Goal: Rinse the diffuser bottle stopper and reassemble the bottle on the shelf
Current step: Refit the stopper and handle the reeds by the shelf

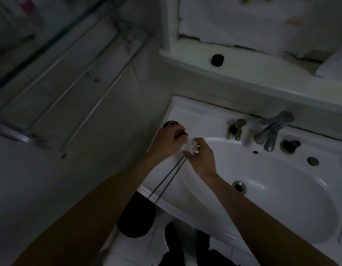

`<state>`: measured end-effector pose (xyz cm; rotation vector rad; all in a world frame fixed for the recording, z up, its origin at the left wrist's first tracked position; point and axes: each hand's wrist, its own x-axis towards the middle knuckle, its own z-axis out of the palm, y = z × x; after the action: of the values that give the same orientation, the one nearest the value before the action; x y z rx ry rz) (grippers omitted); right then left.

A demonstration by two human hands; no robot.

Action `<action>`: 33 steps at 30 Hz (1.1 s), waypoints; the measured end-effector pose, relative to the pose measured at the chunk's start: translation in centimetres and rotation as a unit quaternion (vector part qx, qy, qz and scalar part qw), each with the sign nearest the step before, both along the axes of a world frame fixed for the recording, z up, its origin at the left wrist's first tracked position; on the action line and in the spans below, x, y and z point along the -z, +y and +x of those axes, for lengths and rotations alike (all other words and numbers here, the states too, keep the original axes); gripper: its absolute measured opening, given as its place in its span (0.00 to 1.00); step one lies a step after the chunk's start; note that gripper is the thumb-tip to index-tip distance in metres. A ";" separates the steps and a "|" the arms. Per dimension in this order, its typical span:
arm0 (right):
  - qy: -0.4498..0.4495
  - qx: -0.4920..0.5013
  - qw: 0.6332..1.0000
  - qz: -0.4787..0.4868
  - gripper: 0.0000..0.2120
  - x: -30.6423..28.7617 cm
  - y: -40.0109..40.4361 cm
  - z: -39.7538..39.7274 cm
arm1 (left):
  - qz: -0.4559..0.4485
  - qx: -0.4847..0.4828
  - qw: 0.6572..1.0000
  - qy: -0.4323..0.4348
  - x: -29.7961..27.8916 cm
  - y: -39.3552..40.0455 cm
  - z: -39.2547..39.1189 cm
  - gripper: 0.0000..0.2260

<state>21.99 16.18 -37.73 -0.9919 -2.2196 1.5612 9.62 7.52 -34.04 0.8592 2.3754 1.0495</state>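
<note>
Both hands meet over the left rim of the white sink (281, 217). My right hand (201, 160) is closed around a small clear glass diffuser bottle (187, 146). At the bottle's top, the fingers of my left hand (166, 140) pinch a small black piece, seemingly the stopper (182, 133). Two thin black reed sticks (164, 184) run from under the hands down towards me, past the sink's front edge. A black round cap (217, 60) stands on the white shelf (262, 73) behind the sink. The light is dim, so I cannot make out the exact grip.
A chrome tap (272, 129) with brass-coloured fittings either side stands at the back of the basin, and the drain (238, 186) lies below. Another dark round object (171, 123) sits on the rim beyond my left hand. A metal towel rack (70, 83) hangs on the left wall.
</note>
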 end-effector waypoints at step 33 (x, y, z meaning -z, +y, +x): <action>0.032 -0.018 0.999 0.018 0.17 -4.0 0.9 -0.5 | -0.067 0.209 0.969 0.112 -7.9 1.0 0.1 0.11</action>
<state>21.48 17.05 -33.74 -0.8835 -2.2270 1.5398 9.68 8.51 -26.09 1.4124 2.2581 0.6453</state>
